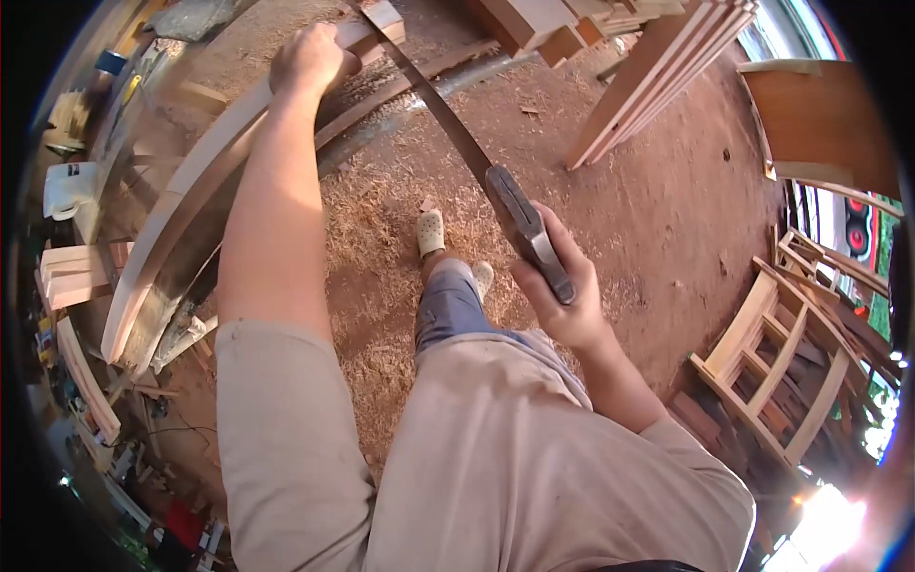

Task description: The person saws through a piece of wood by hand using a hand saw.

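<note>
My right hand [572, 291] is wrapped round the dark handle of a handsaw [448, 119]. Its long narrow blade slants up and to the left, crossing a long pale wooden beam [195, 172] close to the beam's far end. My left hand [310, 62] grips the beam just left of the blade; some of its fingers are hidden behind the wood. The saw's tip runs out at the picture's upper edge. Whether the teeth have bitten into the wood cannot be made out.
Wood shavings [381, 286] cover the floor round my feet. Tall boards [658, 76] stand at the far right, with stacked timber [534, 24] beside them. A wooden frame [777, 357] leans over scraps on the right. A white mug-like container [71, 191] sits at left near wood blocks [74, 275].
</note>
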{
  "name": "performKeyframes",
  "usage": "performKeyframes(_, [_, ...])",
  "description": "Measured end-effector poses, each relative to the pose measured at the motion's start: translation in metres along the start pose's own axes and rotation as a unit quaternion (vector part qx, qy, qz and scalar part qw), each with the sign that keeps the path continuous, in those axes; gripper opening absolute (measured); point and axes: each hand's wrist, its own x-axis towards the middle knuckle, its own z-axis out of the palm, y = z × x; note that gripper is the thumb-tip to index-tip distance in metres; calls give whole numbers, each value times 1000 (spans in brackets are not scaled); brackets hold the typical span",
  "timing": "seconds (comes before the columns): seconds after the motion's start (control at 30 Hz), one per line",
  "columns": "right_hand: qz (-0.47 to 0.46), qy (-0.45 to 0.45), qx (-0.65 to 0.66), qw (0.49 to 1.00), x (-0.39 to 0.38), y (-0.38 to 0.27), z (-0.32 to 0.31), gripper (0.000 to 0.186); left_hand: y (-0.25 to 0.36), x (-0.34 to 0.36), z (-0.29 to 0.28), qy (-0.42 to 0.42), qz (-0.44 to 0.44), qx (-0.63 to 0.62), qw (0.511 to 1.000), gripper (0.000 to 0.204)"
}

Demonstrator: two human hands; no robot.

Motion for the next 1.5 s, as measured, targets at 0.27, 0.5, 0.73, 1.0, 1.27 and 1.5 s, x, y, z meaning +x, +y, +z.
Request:
performKeyframes(0.27, [-32,-15,-78,996,-69,9,-36,64,-1,-6,0,-18,9,18,1000,37])
performKeyframes(0.5, [-149,14,-23,988,194,-27,52,52,13,6,20,56,40,-39,997,31])
performKeyframes(0.73, [-264,22,-62,962,102,17,53,65,-98,40,73,74,-67,-203,974,34])
performKeyframes(1.0, [-66,-14,-43,997,-48,-8,-33,65,-4,12,28,12,0,-15,1000,35])
performKeyframes(1.27, [-121,18,-33,992,180,-19,47,68,15,3,26,28,50,-98,993,28])
performKeyframes(1.5, [-18,-42,-38,998,-15,14,-13,69,1,6,22,34,2,-23,999,32])
